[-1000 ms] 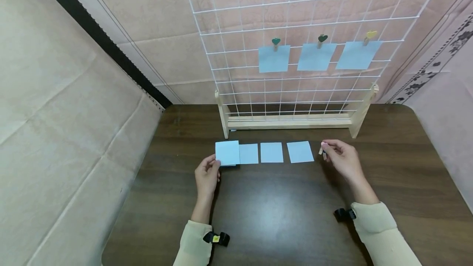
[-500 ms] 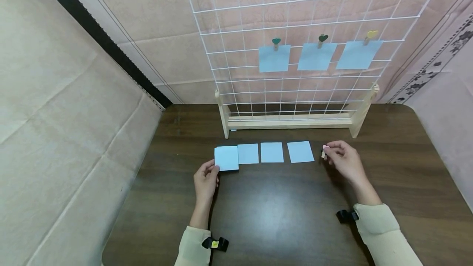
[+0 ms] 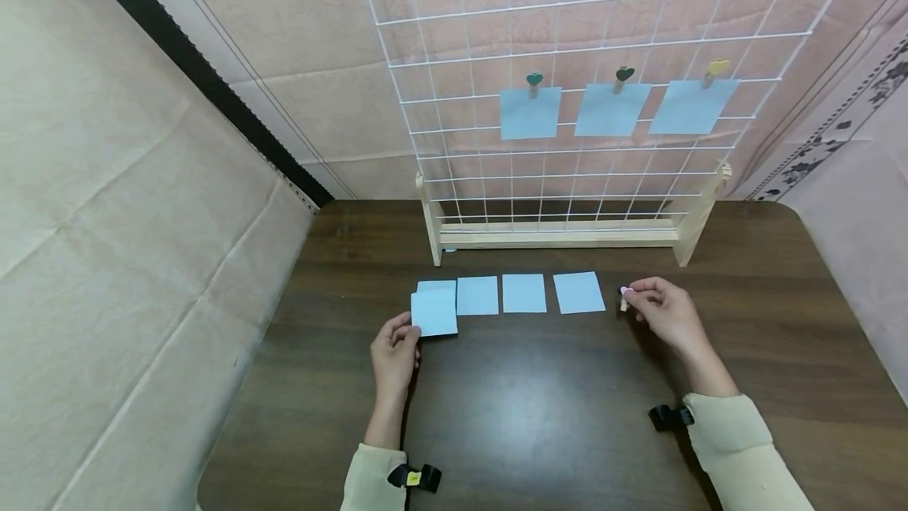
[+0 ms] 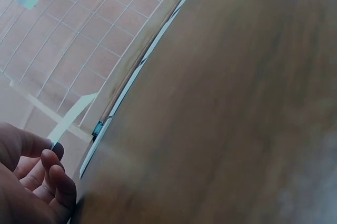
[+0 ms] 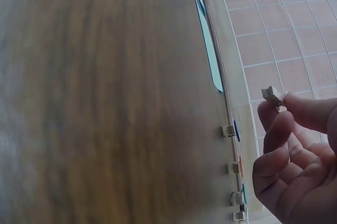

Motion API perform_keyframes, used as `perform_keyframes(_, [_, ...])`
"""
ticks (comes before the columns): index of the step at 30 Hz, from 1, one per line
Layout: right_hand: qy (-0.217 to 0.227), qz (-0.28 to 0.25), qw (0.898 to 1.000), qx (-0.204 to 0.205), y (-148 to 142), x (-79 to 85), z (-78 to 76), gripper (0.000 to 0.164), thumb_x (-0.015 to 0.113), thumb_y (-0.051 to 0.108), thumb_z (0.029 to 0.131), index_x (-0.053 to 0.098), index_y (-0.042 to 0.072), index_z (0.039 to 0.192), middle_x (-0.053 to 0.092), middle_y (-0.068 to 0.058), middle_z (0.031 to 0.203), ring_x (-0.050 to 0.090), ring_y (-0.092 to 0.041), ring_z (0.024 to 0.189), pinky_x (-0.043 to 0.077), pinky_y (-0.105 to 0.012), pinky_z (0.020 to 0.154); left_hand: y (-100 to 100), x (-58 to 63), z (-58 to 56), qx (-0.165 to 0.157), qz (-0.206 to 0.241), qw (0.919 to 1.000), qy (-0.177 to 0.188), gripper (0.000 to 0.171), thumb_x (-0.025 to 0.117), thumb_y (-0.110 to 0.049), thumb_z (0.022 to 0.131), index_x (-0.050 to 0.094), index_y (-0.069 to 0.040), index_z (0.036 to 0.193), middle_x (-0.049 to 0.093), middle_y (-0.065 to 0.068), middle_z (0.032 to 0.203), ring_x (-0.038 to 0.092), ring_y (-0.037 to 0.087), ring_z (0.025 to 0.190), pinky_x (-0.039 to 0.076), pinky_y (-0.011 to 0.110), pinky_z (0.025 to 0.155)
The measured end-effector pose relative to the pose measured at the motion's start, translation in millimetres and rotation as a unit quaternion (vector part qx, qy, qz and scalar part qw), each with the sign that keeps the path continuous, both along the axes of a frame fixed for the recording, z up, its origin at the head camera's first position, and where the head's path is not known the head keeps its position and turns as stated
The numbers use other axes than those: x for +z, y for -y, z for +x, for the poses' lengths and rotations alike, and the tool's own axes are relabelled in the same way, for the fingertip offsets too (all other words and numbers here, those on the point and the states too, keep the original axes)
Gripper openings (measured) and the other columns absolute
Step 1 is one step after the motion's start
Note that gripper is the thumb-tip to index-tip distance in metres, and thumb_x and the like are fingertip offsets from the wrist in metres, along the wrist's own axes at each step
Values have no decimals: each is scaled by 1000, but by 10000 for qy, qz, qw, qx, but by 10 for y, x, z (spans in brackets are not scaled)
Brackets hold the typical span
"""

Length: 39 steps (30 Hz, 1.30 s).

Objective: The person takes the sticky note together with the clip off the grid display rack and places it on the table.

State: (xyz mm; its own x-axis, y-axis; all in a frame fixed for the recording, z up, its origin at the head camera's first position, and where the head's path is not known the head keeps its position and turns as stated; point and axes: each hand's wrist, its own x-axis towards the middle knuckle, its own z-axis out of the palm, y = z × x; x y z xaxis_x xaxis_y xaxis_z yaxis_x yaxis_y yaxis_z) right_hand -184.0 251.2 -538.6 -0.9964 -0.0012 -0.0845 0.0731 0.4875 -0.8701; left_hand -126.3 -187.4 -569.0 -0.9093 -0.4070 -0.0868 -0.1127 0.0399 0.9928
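Observation:
My left hand pinches a square blue paper sheet by its left edge, thumb on top. In the left wrist view the held sheet appears nearly edge-on, lifted off the table. Part of another blue sheet shows behind it on the table. To the right lie three more blue sheets in a row, the nearest to it a flat sheet. Past the row's right end, my right hand pinches a small wooden clothespin with a pink top between thumb and fingertips.
A white wire grid on a wooden stand rises behind the row. Three blue sheets hang on it from heart-topped clothespins, including a yellow one. In the right wrist view several clothespins lie on the table near the right hand.
My left hand has drawn its sheet toward me, uncovering part of the sheet behind. My right hand has shifted slightly toward me and to the right, and the clothespin has turned.

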Motion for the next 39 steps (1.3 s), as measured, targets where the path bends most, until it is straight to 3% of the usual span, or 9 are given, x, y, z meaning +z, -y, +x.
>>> perform_keyframes(12, [224,133,9996,135,-28,-34,11,43,63,33,108,65,-6,125,74,-14,97,62,-23,79,52,-30,62,2,-51,42,-39,-85,9999,79,30,67,-1,99,68,1,129,71,14,96,54,11,55,47,21,46])
perform_keyframes(25, [191,147,9995,212,-24,-109,11,38,68,29,106,69,-7,115,72,-16,95,64,-18,74,54,-29,58,-1,-64,110,100,3,9996,276,34,67,0,99,65,0,133,72,18,95,52,10,50,44,22,40])
perform_keyframes(31, [198,32,9994,288,-34,-137,17,35,68,25,106,69,-9,114,71,-15,97,64,-17,72,55,-31,57,11,-70,117,96,-42,9991,409,34,64,5,99,64,5,133,70,28,95,52,14,49,43,24,39])
perform_keyframes(35, [297,2,9992,268,-33,-138,15,37,68,25,106,69,-10,117,71,-17,99,63,-17,72,56,-31,57,7,-77,134,99,-98,9996,257,26,65,2,100,70,2,126,70,24,93,51,11,49,43,22,39])
perform_keyframes(36, [315,-4,9991,270,-31,-136,14,37,67,25,106,69,-10,118,71,-17,101,63,-17,72,56,-31,57,4,-74,142,97,-112,9997,194,24,65,1,100,72,1,124,70,23,92,51,11,49,43,22,39])
perform_keyframes(39, [353,4,9991,234,-29,-139,2,38,67,25,106,68,-10,119,71,-18,102,63,-16,71,56,-31,56,-42,78,194,75,-109,9999,104,21,65,2,100,74,4,118,68,27,90,50,11,48,44,22,40])
